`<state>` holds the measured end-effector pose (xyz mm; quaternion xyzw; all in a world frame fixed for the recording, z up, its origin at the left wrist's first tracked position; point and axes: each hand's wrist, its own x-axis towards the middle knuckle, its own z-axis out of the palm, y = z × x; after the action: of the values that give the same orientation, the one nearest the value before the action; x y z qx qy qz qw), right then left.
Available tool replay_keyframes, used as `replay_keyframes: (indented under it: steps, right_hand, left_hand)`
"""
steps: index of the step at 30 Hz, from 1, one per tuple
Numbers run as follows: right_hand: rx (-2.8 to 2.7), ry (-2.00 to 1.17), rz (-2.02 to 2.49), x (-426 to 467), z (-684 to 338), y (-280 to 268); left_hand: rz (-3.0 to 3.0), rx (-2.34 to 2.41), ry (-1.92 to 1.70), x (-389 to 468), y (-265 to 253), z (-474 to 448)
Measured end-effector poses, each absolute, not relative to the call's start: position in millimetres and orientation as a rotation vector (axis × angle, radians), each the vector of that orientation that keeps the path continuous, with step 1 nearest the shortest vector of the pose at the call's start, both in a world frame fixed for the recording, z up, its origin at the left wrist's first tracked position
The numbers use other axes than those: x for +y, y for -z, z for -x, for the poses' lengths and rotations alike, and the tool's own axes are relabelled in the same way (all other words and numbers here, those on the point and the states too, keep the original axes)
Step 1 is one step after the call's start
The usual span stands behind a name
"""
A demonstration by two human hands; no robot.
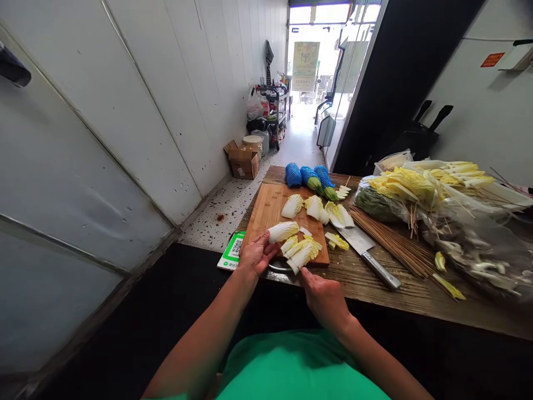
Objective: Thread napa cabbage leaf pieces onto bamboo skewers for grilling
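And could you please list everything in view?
Table: one, brown, centre to right
Board: one, light brown, on table
Cabbage: several pieces, white and yellow, on and beside board
Knife: one, silver, right of board
Skewers: many, brown, right of knife
Nets: three, blue, table's far end
Squash: two, green, by nets
QR card: one, green and white, left of board
Leaf heap: one, yellow and white, table's right
Mushrooms: several, whitish, table's right
Box: one, brown, by wall
Cart: one, dark, by wall
Poster: one, pale, far back
Shirt: one, green, bottom centre
Left grip: one, bare, at cabbage
Right grip: one, bare, at near cabbage
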<state>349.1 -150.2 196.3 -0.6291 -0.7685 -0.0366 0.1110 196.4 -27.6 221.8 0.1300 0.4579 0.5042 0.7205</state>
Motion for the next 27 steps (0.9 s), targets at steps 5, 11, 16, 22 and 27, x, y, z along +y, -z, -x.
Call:
replay_keyframes:
  steps: [5,11,16,22,27]
  right_hand:
    - [-2.241,0.093,1.871,-150.5,-347.9,-199.1]
    - [-2.222,0.1,1.867,-149.5,-343.8,-194.8]
    - [-2.17,0.183,1.857,-149.7,-339.4,-184.2]
    - [-2.11,0.263,1.807,-147.0,-333.6,-172.9]
    - [-2.09,0.282,1.809,-144.6,-330.2,-168.6]
  left_hand:
    - [-0.297,1.006,-1.109,-28.9,-222.6,-197.3]
    - [-0.283,1.011,-1.116,-30.4,-224.3,-199.2]
    - [-0.268,1.007,-1.129,-29.7,-223.4,-200.5]
    - [-0.233,1.002,-1.151,-30.4,-225.4,-202.2]
    - [-0.26,0.991,-1.121,-33.0,-224.6,-202.0]
